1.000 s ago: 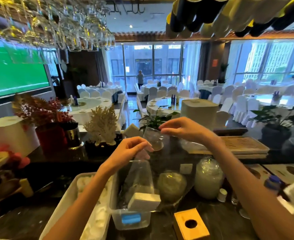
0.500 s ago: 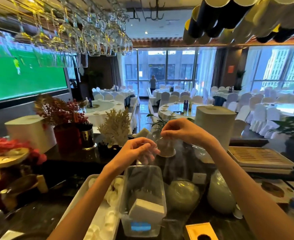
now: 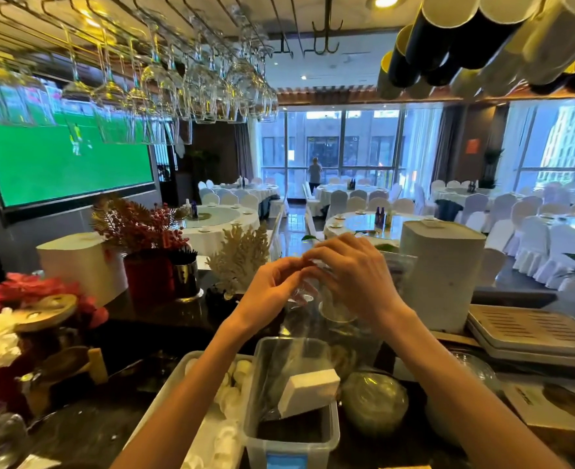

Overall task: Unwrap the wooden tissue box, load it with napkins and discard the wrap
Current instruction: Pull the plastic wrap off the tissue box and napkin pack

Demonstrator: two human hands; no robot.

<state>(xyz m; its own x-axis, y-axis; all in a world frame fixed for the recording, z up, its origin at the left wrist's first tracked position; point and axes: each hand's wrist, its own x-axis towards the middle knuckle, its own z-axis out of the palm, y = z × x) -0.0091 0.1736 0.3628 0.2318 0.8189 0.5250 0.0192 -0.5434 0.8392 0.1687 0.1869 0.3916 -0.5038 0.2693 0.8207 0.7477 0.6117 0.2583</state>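
Two hands hold the wrap (image 3: 301,294).
Left hand (image 3: 272,286) and right hand (image 3: 350,275) pinch its top with curled fingers; it seems to hang straight down over the bin (image 3: 253,394).

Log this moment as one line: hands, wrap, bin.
left hand: pinches clear wrap | right hand: grips it too | wrap: trails down toward clear bin
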